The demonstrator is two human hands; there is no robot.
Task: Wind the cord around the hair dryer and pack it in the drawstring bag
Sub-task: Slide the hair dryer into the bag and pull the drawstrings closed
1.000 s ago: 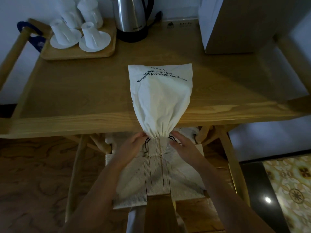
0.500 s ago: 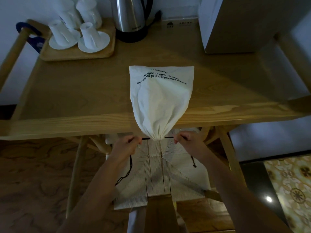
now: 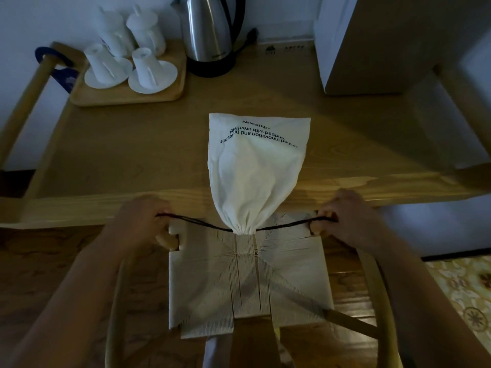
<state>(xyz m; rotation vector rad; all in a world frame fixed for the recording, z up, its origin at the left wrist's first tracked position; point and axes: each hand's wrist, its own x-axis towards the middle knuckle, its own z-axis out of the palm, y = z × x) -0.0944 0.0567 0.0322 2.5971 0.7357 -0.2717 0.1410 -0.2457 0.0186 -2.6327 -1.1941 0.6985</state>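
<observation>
Both hands have moved farther apart since half a second ago. The left hand (image 3: pixel 138 221) and right hand (image 3: pixel 345 216) each grip the black drawstring (image 3: pixel 281 226), the mouth of the white cloth bag (image 3: pixel 255 176) cinched shut. Bag lies on the wooden table (image 3: pixel 132 155), printed "United innovation and profession".

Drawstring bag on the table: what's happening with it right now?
A person is cinching the white drawstring bag shut. The left hand and the right hand each grip one end of the black drawstring and hold it taut out to the sides. The bag's mouth is gathered tight at the wooden table's near edge. The bag bulges, but its contents are hidden.
</observation>
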